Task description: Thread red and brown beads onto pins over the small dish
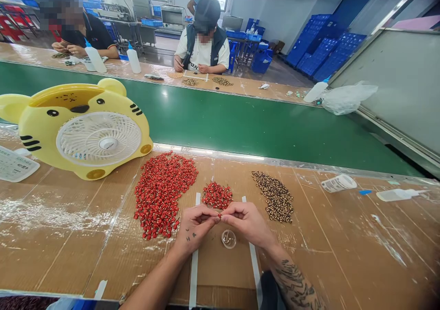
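My left hand (194, 227) and my right hand (247, 223) meet at the fingertips above a brown cardboard sheet (220, 273). A tiny red bead (217, 218) shows at my left fingertips, partly hidden by the fingers. What my right fingers pinch is hidden. Just beyond the hands lies a small heap of red beads (217, 195). A much larger red heap (161, 193) spreads to its left, and a heap of brown speckled beads (273, 196) lies to its right. A small clear round cup (228, 239) stands right below my hands.
A yellow tiger-shaped fan (85, 131) stands at the left of my bench. A green conveyor belt (220, 122) runs beyond it. Plastic squeeze bottles (397, 194) lie at the right. Across the belt, two co-workers (202, 44) sit at similar bead heaps.
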`<action>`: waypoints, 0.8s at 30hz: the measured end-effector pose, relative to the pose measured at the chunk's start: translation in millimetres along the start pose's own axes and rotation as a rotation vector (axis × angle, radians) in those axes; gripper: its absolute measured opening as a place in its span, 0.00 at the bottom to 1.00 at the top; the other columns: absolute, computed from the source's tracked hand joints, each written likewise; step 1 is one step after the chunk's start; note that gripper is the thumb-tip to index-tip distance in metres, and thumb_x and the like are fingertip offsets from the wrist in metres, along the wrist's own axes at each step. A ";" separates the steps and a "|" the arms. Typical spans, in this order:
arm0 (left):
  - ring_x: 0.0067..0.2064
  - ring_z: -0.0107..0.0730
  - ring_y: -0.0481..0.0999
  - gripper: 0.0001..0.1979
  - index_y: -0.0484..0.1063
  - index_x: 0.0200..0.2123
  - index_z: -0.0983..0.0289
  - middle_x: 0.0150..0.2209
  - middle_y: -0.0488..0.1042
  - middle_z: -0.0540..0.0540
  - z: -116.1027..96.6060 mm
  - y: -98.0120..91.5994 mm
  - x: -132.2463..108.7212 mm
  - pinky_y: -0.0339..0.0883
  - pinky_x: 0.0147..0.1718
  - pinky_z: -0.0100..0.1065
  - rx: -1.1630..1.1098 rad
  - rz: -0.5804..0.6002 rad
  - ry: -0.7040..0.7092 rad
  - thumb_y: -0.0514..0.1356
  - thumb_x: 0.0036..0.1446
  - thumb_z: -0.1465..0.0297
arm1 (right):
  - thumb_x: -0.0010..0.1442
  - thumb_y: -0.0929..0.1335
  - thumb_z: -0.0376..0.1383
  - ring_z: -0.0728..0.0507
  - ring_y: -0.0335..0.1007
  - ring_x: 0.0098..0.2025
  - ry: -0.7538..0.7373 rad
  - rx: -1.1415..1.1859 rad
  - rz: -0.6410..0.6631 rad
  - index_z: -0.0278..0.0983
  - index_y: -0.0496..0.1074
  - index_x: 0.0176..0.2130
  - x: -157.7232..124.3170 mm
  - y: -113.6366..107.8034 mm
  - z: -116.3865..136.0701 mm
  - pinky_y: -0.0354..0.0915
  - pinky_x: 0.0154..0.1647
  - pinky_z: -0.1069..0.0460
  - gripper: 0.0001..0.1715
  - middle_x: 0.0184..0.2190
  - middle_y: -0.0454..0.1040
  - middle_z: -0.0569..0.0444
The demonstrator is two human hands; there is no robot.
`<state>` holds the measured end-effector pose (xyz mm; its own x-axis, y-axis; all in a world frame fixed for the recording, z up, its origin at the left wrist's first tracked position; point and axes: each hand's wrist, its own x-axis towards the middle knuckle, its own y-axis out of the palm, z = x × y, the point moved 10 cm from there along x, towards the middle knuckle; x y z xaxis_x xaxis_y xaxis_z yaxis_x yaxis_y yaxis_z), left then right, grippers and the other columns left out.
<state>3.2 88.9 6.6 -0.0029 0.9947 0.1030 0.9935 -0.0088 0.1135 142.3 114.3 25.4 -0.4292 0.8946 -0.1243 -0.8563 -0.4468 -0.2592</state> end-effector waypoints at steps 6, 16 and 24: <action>0.30 0.35 0.80 0.04 0.81 0.29 0.64 0.29 0.81 0.57 9.0 0.6 -0.7 0.74 0.30 0.32 -0.020 0.013 -0.048 0.67 0.52 0.70 | 0.55 0.71 0.36 0.46 0.75 0.28 0.042 -0.007 0.009 0.35 0.80 0.30 3.2 4.1 -1.5 0.68 0.29 0.54 0.07 0.27 0.80 0.53; 0.35 0.34 0.80 0.07 0.80 0.32 0.63 0.33 0.81 0.55 -12.2 -4.1 12.1 0.73 0.34 0.30 0.370 -0.021 0.083 0.61 0.56 0.75 | 0.59 0.70 0.36 0.44 0.75 0.35 -0.163 -0.249 -0.149 0.38 0.80 0.36 -1.5 -48.3 2.3 0.68 0.38 0.51 0.07 0.33 0.80 0.52; 0.34 0.35 0.78 0.10 0.79 0.35 0.60 0.32 0.80 0.53 -22.2 7.8 45.1 0.70 0.35 0.33 0.802 -0.011 0.161 0.58 0.57 0.77 | 0.67 0.65 0.38 0.44 0.71 0.33 -0.409 -0.419 -0.102 0.38 0.77 0.35 -11.9 -54.1 -0.4 0.65 0.37 0.49 0.13 0.29 0.77 0.51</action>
<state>8.3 131.4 34.1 0.0316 0.9667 0.2538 0.7722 0.1376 -0.6203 193.9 127.8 40.5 -0.4983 0.8209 0.2789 -0.7483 -0.2448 -0.6165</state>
